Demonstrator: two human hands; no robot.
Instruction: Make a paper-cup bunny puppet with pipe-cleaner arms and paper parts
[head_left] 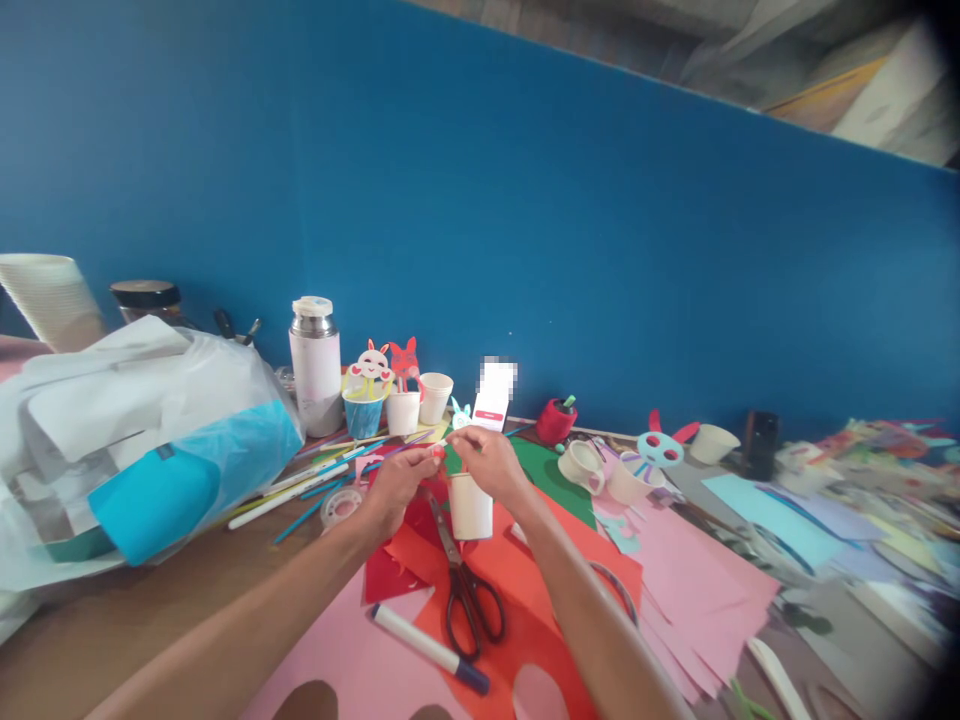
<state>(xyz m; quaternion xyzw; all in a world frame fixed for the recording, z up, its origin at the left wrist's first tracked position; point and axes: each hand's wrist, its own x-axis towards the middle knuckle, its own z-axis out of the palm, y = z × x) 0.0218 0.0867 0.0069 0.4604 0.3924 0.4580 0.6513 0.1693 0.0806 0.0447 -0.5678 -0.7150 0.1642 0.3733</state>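
Note:
My left hand (401, 485) is closed in a pinch, with a small red piece (439, 454) at its fingertips. Close beside it, my right hand (491, 460) has its fingers pressed together; whatever they grip is too small or hidden. Both hands meet above a white paper cup (472, 512), which stands on red paper (540, 590). Scissors with dark handles (465, 595) lie in front of the cup, blades pointing away. Nearer to me is a white marker with a dark blue cap (427, 648), resting on pink paper (322, 640).
At the left, a plastic bag of paper (165, 440) bulges beside a white thermos (315, 370). Decorated cups (363, 412) stand along the blue partition (525, 220). A tape roll (341, 507) and several sticks lie left of my hands. Pink sheets (690, 590) spread to the right.

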